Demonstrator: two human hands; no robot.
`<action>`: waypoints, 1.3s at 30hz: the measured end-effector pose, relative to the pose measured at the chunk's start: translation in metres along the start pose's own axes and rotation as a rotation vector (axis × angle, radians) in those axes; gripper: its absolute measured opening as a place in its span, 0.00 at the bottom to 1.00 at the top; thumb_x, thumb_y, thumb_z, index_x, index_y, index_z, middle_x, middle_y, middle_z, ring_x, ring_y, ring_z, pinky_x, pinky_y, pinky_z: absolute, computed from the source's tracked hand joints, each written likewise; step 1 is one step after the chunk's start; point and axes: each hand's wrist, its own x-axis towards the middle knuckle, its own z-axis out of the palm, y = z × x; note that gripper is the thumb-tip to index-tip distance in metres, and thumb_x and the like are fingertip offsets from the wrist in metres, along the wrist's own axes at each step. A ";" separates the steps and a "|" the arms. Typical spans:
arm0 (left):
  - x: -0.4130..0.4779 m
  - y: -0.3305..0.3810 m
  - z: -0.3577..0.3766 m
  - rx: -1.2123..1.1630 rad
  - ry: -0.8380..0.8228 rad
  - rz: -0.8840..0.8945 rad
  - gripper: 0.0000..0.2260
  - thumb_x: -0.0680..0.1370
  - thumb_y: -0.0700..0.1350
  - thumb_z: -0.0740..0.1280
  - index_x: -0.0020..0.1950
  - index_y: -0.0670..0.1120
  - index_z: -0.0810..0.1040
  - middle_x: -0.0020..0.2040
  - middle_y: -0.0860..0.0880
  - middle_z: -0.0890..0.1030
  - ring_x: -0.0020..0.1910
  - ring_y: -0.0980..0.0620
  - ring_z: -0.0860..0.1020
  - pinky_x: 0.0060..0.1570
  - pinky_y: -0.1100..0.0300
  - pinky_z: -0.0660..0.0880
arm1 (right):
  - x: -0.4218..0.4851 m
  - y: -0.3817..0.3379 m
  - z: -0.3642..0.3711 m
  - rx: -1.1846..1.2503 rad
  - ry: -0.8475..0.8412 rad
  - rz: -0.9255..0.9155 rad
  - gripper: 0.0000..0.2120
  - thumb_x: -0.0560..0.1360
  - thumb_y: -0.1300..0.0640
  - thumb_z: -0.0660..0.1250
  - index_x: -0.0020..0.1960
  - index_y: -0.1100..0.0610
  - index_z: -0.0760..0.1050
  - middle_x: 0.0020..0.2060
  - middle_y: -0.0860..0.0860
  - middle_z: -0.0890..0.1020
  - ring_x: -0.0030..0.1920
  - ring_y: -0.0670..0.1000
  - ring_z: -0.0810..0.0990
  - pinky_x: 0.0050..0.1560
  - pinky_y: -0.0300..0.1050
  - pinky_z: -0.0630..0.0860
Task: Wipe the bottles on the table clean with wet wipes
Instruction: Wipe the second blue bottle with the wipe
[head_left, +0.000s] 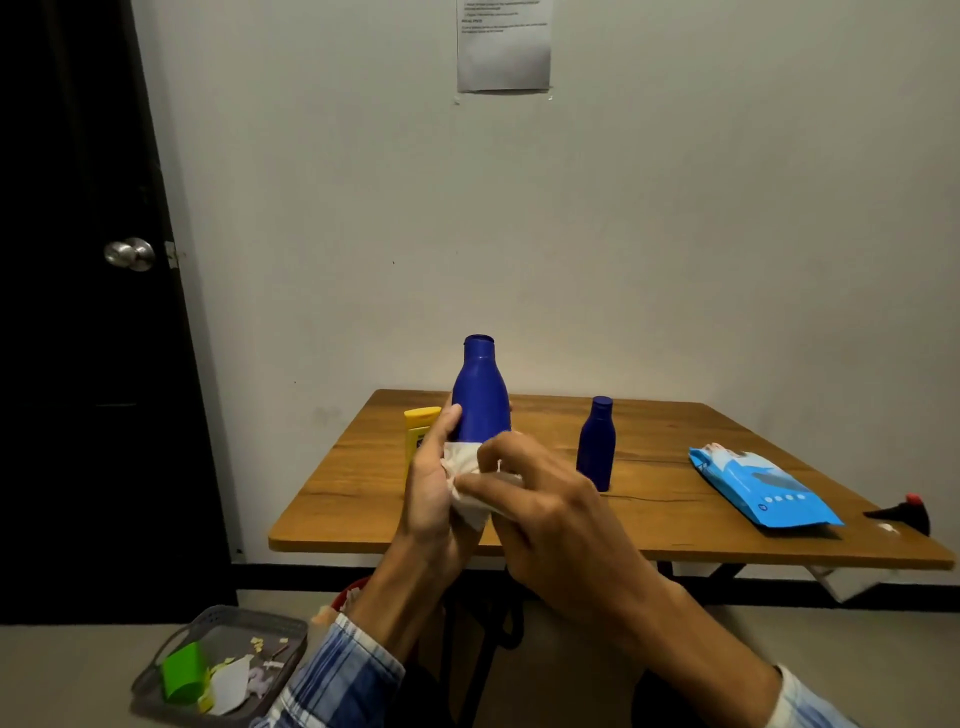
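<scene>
My left hand (431, 488) holds a large blue bottle (480, 395) upright above the table's front left, gripping its lower body. The bottle's neck is open, with no cap on it. My right hand (540, 499) pinches a white wet wipe (467, 486) against the bottle's base, which the wipe and my fingers hide. A smaller blue bottle (596, 444) with its cap on stands upright on the wooden table (675, 514), to the right of my hands. A yellow bottle (418, 431) stands behind my left hand, partly covered by it.
A blue pack of wet wipes (761, 486) lies on the table's right side. A black object with a red tip (904, 512) sits at the right edge. On the floor at lower left is a grey basket (218, 662) with scraps. A black door (88, 312) stands left.
</scene>
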 end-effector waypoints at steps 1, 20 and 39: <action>0.001 0.001 -0.001 0.011 0.001 0.000 0.26 0.80 0.56 0.65 0.71 0.39 0.71 0.50 0.40 0.80 0.45 0.46 0.81 0.43 0.54 0.81 | -0.003 0.000 0.001 -0.002 -0.022 -0.032 0.13 0.74 0.58 0.65 0.56 0.59 0.80 0.53 0.56 0.79 0.51 0.55 0.82 0.49 0.46 0.83; 0.006 0.000 0.003 0.060 -0.059 0.142 0.22 0.83 0.54 0.58 0.70 0.41 0.73 0.64 0.39 0.81 0.59 0.43 0.81 0.57 0.47 0.80 | -0.006 0.044 -0.012 0.338 0.238 0.308 0.09 0.76 0.56 0.69 0.54 0.57 0.83 0.53 0.50 0.79 0.52 0.46 0.80 0.45 0.35 0.79; 0.004 0.009 0.000 0.024 -0.087 0.080 0.28 0.83 0.60 0.56 0.70 0.39 0.74 0.55 0.40 0.80 0.48 0.46 0.81 0.49 0.51 0.80 | -0.007 0.019 -0.002 0.193 0.097 0.074 0.12 0.77 0.53 0.65 0.58 0.56 0.80 0.58 0.51 0.76 0.59 0.47 0.77 0.53 0.34 0.79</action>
